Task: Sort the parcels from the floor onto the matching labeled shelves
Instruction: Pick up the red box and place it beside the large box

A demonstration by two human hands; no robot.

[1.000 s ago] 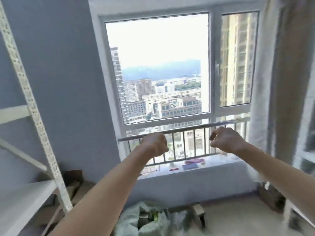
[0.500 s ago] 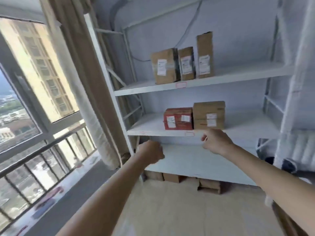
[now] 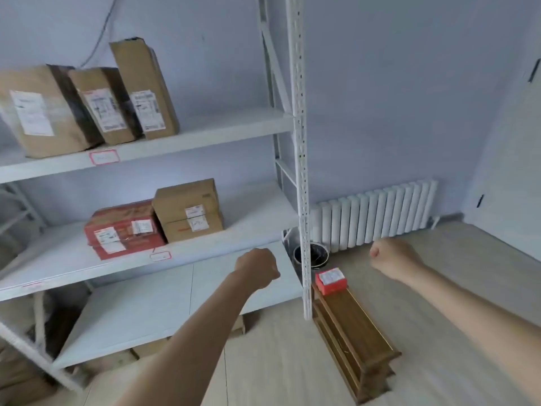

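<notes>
A white metal shelf unit [image 3: 205, 133] fills the left half of the view. Three brown parcels [image 3: 96, 104] stand on its upper shelf. On the middle shelf a red parcel [image 3: 123, 230] lies beside a brown parcel [image 3: 187, 209]. A small red box [image 3: 330, 281] rests on a low wooden stand [image 3: 354, 341] right of the shelf post. My left hand [image 3: 257, 271] is a closed fist in front of the bottom shelf, holding nothing. My right hand [image 3: 392, 259] is also a closed fist, raised over the floor to the right of the small red box.
A white radiator [image 3: 377, 215] lines the back wall. A black round container [image 3: 310, 256] sits on the floor behind the shelf post [image 3: 301, 171]. Flattened cardboard [image 3: 23, 376] lies under the bottom shelf. Pale wooden floor stretches to the right.
The view has swung right from the window to the shelf unit and on to its right end. Both fists stay closed and held out in front, holding nothing.
</notes>
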